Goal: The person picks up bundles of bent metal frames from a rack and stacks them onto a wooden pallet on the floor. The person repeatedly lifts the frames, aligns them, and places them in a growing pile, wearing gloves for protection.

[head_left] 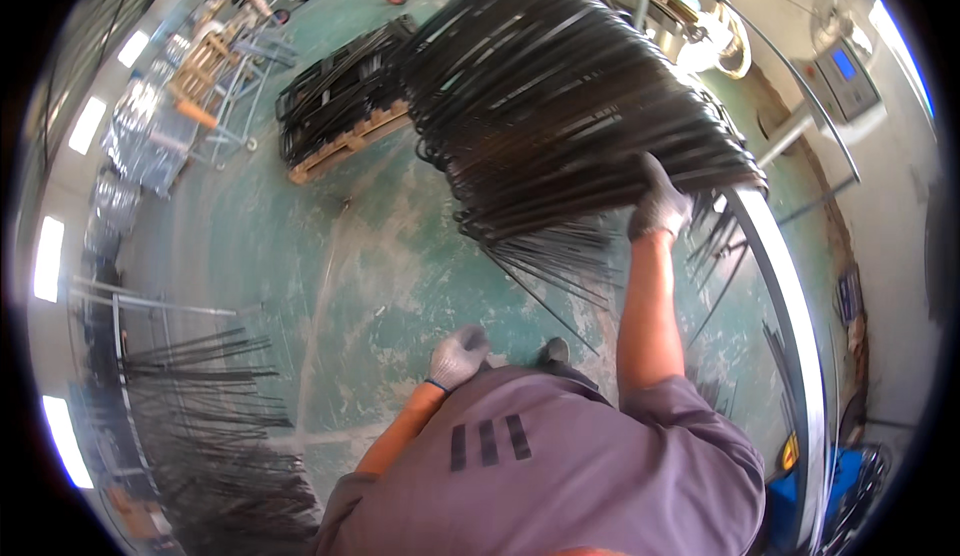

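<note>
A long row of dark metal rods with rounded bent ends (560,86) hangs close together ahead of me. A pale metal rail (775,256) runs along its right side and curves toward me. My right hand (660,206), in a grey glove with a dark palm side, grips the nearest rod of the row. Its thumb points forward and the other fingers are mostly hidden. By my waist, my left hand (460,356), in a light grey glove, is closed with curled fingers. Nothing shows in it, and it is apart from the rods.
A wooden pallet (350,143) with stacked black frames stands on the green floor ahead left. Racked thin dark rods (220,436) lie at left. Wheeled trolleys (240,96) stand farther back. At right are a grey box with a blue screen (847,81) and a blue bin (845,476).
</note>
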The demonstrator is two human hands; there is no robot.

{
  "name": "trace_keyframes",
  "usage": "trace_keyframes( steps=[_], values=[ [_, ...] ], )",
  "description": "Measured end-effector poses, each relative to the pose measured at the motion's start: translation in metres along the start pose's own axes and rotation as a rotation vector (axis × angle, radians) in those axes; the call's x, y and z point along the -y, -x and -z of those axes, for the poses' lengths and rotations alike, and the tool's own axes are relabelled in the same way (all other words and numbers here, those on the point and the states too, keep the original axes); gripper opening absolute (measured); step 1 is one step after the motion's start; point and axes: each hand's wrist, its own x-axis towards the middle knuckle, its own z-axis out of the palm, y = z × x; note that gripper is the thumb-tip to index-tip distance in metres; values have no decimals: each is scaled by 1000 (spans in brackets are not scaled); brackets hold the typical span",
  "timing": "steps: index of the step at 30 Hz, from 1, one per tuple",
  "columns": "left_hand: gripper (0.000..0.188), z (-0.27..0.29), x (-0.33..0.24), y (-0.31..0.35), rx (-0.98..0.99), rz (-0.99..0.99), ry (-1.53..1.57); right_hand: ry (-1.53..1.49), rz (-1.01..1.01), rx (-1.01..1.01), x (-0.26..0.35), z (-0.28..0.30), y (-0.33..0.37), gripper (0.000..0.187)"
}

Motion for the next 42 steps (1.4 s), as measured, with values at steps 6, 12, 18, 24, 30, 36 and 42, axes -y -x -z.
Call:
trace_keyframes(
  steps=[6,12,18,24,30,36,42],
  values=[
    [36,50,67,-51,6,144,74,-83,21,22,-13,11,-7,69],
    [33,142,124,-128,16,147,18,79,77,-214,-15,0,3,49],
    [32,239,178,-182,26,70,-67,930,442,-706,-19,-40,47,77],
    [35,279,226,-243,0,101,-71,601,810,-118,3,-186,90,33],
    [42,322,232,-330,128,208,82,394,1440,781,32,-391,112,32],
    [41,425,220,-424,-90,226,-89,219,1631,1246,5,-575,90,31],
    [35,483,200,-510,-279,71,-119,372,1594,1283,-57,-680,29,30]
  ],
)
